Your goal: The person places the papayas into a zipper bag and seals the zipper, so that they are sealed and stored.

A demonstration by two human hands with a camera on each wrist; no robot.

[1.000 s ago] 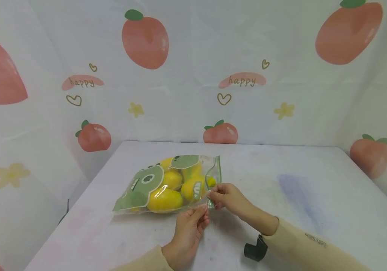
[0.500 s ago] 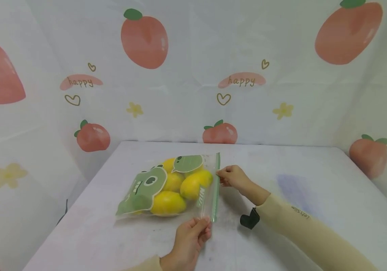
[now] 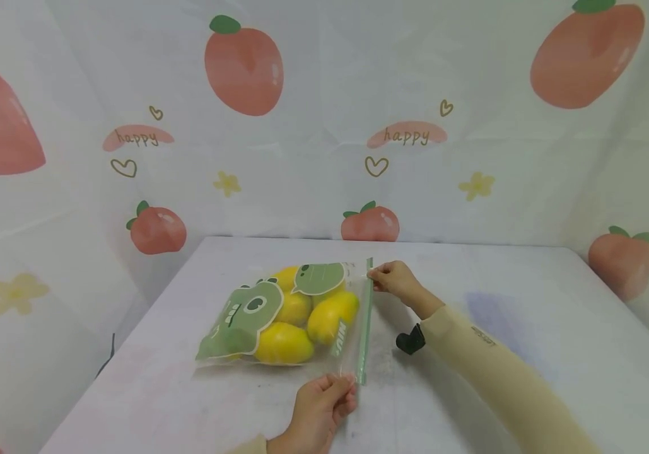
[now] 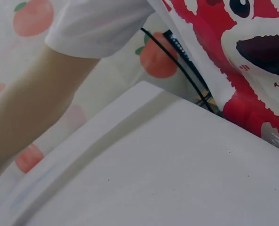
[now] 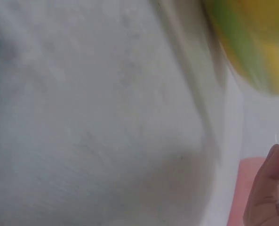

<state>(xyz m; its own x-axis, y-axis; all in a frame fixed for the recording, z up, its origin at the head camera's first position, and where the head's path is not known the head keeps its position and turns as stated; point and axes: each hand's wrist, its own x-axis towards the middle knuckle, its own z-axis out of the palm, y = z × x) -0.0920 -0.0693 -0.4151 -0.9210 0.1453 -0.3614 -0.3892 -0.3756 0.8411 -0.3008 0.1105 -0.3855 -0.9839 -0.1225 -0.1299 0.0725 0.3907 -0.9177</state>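
A clear zip bag (image 3: 296, 375) with a green cartoon print lies on the table, its green zip strip (image 3: 366, 328) on the right side running fairly straight. Several yellow fruits that look like lemons (image 3: 284, 343) fill it. At the bag's near right corner, my left hand (image 3: 318, 407) pinches the edge between thumb and finger. My right hand (image 3: 400, 280) pinches the strip close to its far end. The right wrist view catches part of that hand (image 5: 268, 193) and a blurred bit of the bag (image 5: 252, 52). My left hand lies outside the left wrist view.
A white table (image 3: 472, 391) stands against a cloth backdrop (image 3: 313, 157) printed with fruit. Something black (image 3: 411, 340) hangs at my right wrist. The left wrist view shows the table's edge (image 4: 144, 83), a sleeve and a red printed shirt (image 4: 252, 108).
My right hand has moved from the strip's near part to its far end. The strip, bent and gaping before, is now straighter. My left hand has shifted slightly nearer with the corner.
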